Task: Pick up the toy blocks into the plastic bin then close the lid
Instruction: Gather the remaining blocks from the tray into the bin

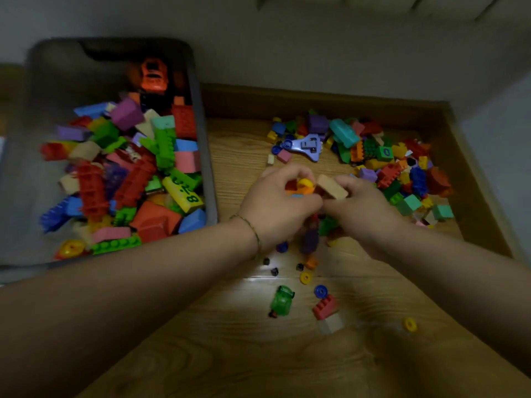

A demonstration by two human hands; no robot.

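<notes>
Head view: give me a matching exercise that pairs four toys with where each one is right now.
Things:
1. orange toy car
2. purple toy plane
3. green toy car
4. beige block

Places:
A. pinched in the right hand, beside the left hand
B. far end of the plastic bin
C. on the wooden surface, beyond the hands
D. on the wooden surface, nearer the camera than the hands

Pairs: 1-B, 2-C, 3-D, 4-A.
The left hand holds a yellow ring.
</notes>
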